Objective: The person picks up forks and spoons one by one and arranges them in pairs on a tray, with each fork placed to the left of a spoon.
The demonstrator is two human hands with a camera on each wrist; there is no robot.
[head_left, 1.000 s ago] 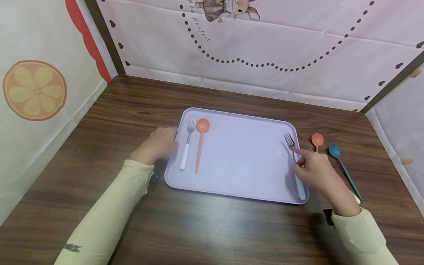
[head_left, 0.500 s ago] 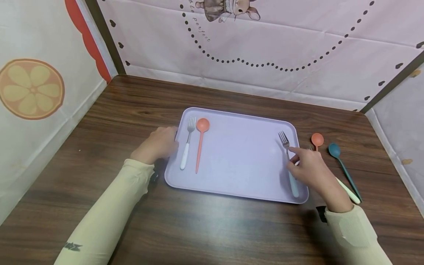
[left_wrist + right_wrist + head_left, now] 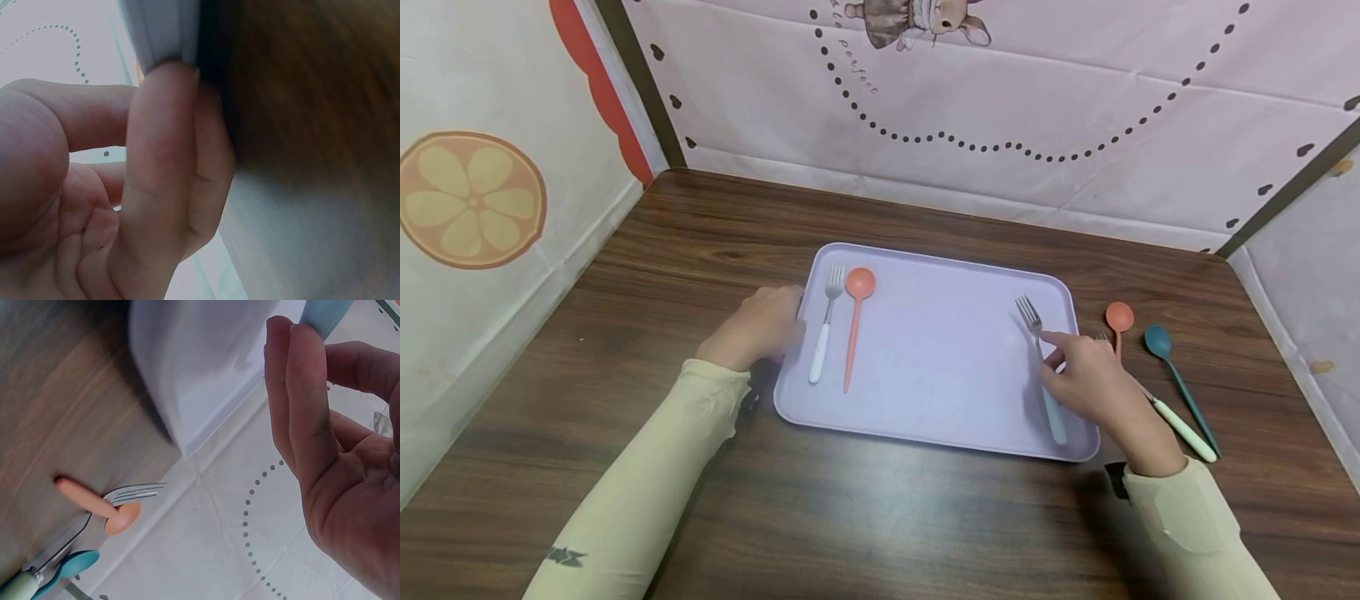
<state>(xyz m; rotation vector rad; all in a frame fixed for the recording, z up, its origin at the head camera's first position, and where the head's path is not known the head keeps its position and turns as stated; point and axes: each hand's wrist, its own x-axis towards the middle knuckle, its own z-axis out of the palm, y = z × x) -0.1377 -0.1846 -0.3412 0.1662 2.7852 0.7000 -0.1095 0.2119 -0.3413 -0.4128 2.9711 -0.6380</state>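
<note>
A lilac tray (image 3: 936, 358) lies on the wooden table. At its left rim, my left hand (image 3: 758, 327) pinches the edge; the left wrist view shows the fingers (image 3: 161, 144) against the rim. My right hand (image 3: 1086, 375) pinches a fork (image 3: 1054, 417) with a light blue handle over the tray's right part, tines toward the far side. Whether this fork touches the tray I cannot tell. On the tray's left side lie a white-handled fork (image 3: 821, 350) and, beside it, an orange spoon (image 3: 853, 333), roughly parallel.
Right of the tray, a second orange spoon (image 3: 1119, 317), a teal spoon (image 3: 1183, 390) and a fork with a pale green handle (image 3: 1184, 430) lie on the table (image 3: 880, 525). My right hand partly covers them. Printed cloth walls (image 3: 1000, 100) stand behind and at both sides.
My right hand has moved left with the light blue fork, from the tray's right rim inward. The pale green handle has come into view. My left hand stays at the rim.
</note>
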